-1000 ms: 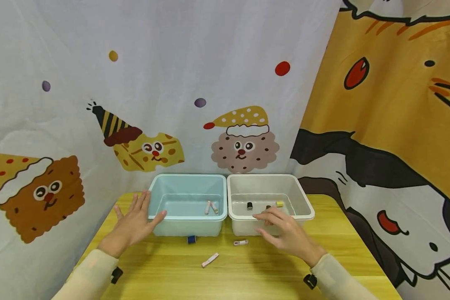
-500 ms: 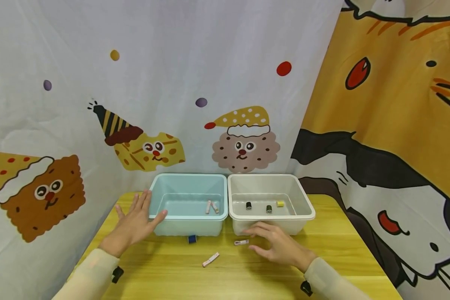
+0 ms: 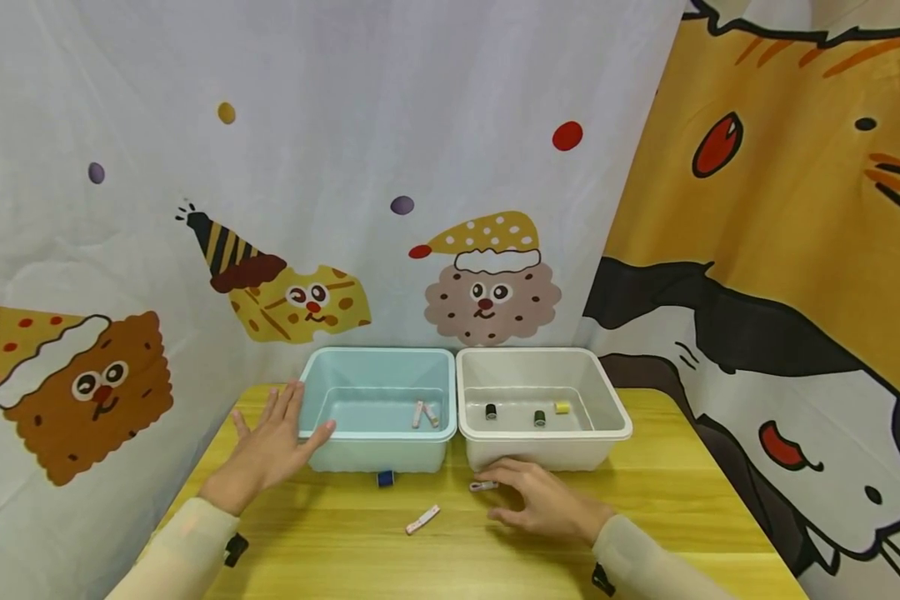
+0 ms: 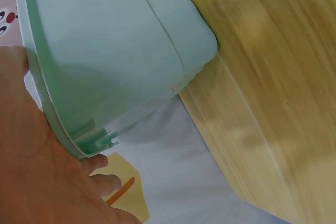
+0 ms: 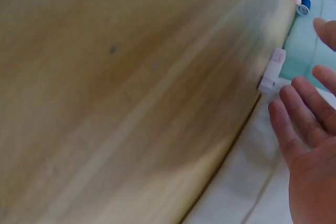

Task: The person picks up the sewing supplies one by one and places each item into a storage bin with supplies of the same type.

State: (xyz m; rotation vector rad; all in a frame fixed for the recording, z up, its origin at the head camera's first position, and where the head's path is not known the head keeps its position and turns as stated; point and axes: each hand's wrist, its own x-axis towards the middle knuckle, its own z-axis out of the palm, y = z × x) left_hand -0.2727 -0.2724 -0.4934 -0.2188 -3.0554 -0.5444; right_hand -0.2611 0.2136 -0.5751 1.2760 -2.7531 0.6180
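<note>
My left hand (image 3: 270, 450) rests on the left rim of the light blue bin (image 3: 375, 454), its fingers spread and thumb over the front corner. In the left wrist view that hand (image 4: 47, 156) lies along the bin's edge. My right hand (image 3: 547, 500) hovers in front of the white bin (image 3: 570, 454), fingers loosely bent and holding nothing. Its fingertips are just by a small folded white-and-pink strip (image 3: 483, 486), which looks like a soft tape measure. The right wrist view has this strip (image 5: 273, 70) beside the fingers of the right hand (image 5: 315, 145), with a gap between.
A blue thread spool (image 3: 385, 479) lies before the blue bin, and another folded strip (image 3: 423, 519) nearer on the wooden table (image 3: 345, 567). Two strips (image 3: 424, 414) lie inside the blue bin. Black (image 3: 491, 412), dark green (image 3: 540, 418) and yellow spools (image 3: 562, 407) are in the white bin.
My right hand has come down from over the white bin's front rim and moved left to the folded strip. The dark green spool is now fully visible in that bin. My left hand stays put.
</note>
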